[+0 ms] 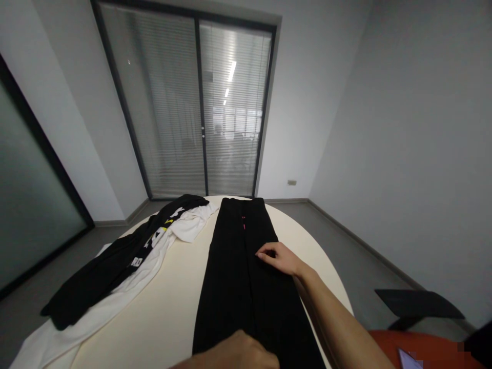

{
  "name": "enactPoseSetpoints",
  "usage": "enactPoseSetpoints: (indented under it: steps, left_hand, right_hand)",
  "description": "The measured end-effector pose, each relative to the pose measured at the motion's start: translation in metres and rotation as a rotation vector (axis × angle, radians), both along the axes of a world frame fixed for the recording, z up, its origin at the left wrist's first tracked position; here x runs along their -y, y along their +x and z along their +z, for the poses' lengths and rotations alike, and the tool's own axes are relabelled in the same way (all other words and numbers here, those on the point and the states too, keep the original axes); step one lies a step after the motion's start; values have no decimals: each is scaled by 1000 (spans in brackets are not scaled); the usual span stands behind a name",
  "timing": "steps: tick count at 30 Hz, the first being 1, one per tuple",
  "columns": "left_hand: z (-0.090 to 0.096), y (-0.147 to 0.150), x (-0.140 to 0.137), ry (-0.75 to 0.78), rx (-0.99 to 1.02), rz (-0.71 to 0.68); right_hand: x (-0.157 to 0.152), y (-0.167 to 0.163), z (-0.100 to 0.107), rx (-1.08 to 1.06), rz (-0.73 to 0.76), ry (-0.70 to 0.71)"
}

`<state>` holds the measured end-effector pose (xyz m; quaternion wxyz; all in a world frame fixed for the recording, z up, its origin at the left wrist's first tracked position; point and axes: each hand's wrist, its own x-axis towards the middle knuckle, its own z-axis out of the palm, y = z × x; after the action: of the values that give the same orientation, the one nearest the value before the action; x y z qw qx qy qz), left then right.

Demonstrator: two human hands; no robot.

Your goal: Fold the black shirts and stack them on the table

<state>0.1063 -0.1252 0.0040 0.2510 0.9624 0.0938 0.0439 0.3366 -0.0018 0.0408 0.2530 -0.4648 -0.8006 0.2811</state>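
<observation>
Pale bench, black trousers lengthwise from far edge toward near; right grip loosely curled over their right leg, left grip nearer the near edge; whether either pinches, I can't tell.

**Black trousers laid lengthwise on a round desk**

The right hand is over one leg, fingers curled; the left hand is partly cut off at the lower edge. To the left, a black garment with lettering lies over a white garment. A chair stands lower right.
</observation>
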Motion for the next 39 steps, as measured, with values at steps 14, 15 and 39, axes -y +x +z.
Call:
enactPoseSetpoints:
  steps: [14, 15, 39]
  left_hand:
    - [40, -13, -69, -1230, 572, 719]
    - [40, -14, -70, -1250, 587, 719]
    - [54, -75, -83, -475, 155, 736]
  right_hand:
    - [21, -11, 30, -448, 408, -527]
    - [23, -13, 31, -437, 413, -525]
    - [0, -24, -10, -323, -60, -146]
